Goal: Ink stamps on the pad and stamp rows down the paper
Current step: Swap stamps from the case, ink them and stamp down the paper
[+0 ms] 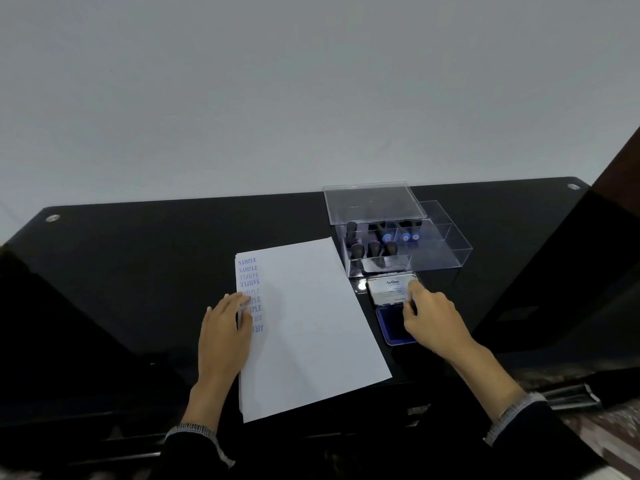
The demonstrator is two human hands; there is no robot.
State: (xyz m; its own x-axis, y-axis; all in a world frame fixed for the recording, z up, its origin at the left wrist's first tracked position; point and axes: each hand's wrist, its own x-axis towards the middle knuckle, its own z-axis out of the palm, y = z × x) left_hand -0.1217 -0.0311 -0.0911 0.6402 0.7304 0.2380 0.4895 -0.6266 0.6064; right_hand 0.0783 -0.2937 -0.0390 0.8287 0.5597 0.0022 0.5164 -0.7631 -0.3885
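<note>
On the desk: glossy black top [138, 258], smooth and mirror-like, with a round metal fitting at each far corner.
Paper: matte white rectangular sheet [311, 323], flat at centre, turned slightly clockwise; a column of blue "SAMPLE" prints runs down its 9 o'clock edge, with an "AIR" print partly covered below.
Left hand: [225, 330] lies flat on the sheet's 9 o'clock edge, fingers straight and together, pressing over the lower prints.
Ink pad: [393, 327] rounded rectangular case at 3 o'clock of the sheet, dark blue pad exposed; its shiny silver lid [389, 289], labelled Artline, stands open at the pad's 12 o'clock.
Right hand: [433, 320] sits over the pad, fingers curled, tips touching near the lid's lower edge; whether they hold a stamp cannot be told.
Stamp box: clear hard plastic, compartmented tray [443, 251] at 12 o'clock of the pad, lid raised.
Stamps: [377, 242] dark knobbed handles, some blue-tipped, lying inside the box.
</note>
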